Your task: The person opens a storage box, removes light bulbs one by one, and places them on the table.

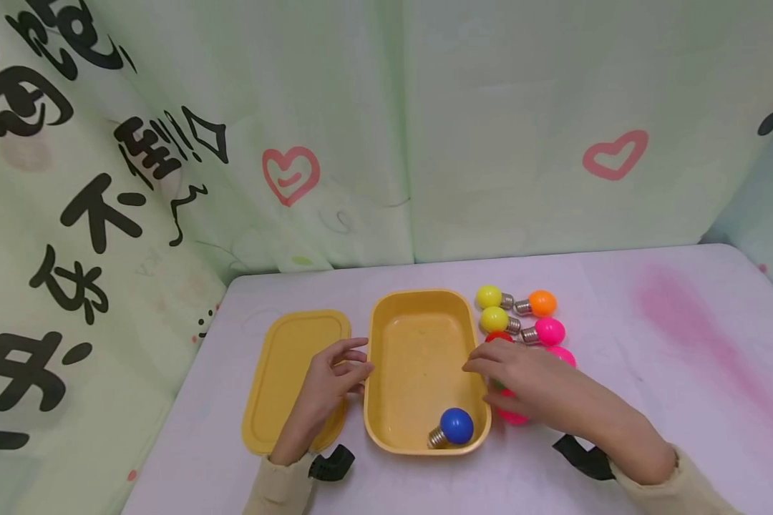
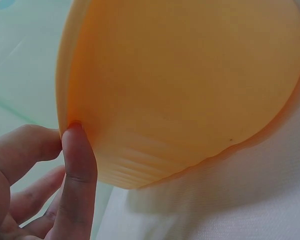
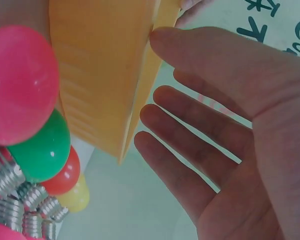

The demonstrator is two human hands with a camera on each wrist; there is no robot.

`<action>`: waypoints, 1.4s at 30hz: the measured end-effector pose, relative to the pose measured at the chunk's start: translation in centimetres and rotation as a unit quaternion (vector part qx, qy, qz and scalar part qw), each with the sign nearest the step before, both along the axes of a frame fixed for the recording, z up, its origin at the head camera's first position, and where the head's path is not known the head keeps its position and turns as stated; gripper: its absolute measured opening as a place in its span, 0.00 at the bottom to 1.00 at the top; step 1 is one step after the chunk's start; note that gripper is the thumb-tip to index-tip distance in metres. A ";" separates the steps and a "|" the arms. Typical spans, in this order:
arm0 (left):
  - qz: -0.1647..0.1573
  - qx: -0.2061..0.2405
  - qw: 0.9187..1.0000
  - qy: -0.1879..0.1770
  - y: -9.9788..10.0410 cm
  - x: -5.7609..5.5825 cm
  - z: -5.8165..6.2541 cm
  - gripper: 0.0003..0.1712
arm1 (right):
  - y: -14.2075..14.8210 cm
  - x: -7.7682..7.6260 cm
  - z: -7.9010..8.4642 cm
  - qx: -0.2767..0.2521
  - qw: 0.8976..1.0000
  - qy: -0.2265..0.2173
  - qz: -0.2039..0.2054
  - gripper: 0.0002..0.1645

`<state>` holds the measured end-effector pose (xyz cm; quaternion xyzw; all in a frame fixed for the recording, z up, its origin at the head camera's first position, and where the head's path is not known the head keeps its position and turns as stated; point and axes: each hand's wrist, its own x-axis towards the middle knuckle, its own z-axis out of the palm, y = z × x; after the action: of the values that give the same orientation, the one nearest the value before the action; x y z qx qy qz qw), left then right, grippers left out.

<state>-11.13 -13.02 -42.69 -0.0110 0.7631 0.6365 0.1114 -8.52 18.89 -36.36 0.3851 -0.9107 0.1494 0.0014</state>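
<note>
A yellow plastic box (image 1: 419, 357) stands in the middle of the table, a blue light bulb (image 1: 457, 426) lying in its near right corner. At its left rim is my left hand (image 1: 335, 372); the left wrist view shows the thumb under the lip and the index finger against it, pinching the edge. My right hand (image 1: 522, 375) hovers by the right rim. In the right wrist view its thumb tip meets the box's lip, while the other fingers are spread and nearly straight, holding nothing. Under this hand, a green bulb (image 3: 42, 150) and a pink bulb (image 1: 512, 413) are partly hidden.
A flat yellow lid (image 1: 299, 343) lies left of the box, partly behind my left forearm. Yellow bulbs (image 1: 494, 320), an orange bulb (image 1: 542, 303), a red bulb (image 1: 499, 336) and pink bulbs (image 1: 550, 331) cluster right of the box. A printed curtain (image 1: 489, 143) hangs behind the table.
</note>
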 end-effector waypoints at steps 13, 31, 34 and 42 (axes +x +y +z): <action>-0.001 0.001 1.000 0.006 -0.1 0.0 0.0 0.25 | -2.0 0.4 -0.2 0.019 0.998 -0.051 0.027 0.24; -0.001 -0.006 1.000 0.007 0.0 0.1 0.1 0.25 | -4.1 0.1 -1.6 0.045 0.993 -0.087 0.070 0.23; -0.003 -0.005 1.000 0.007 0.0 0.1 0.1 0.26 | -4.4 -0.1 -1.8 0.040 0.991 -0.111 0.064 0.20; -0.002 -0.007 1.000 0.007 0.0 0.0 0.0 0.25 | -4.9 -0.5 -2.0 0.030 0.988 -0.135 0.065 0.16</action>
<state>-11.09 -13.01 -42.66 -0.0058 0.7684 0.6309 0.1070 -8.99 13.98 -38.41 0.4193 -0.8799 0.1721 -0.1424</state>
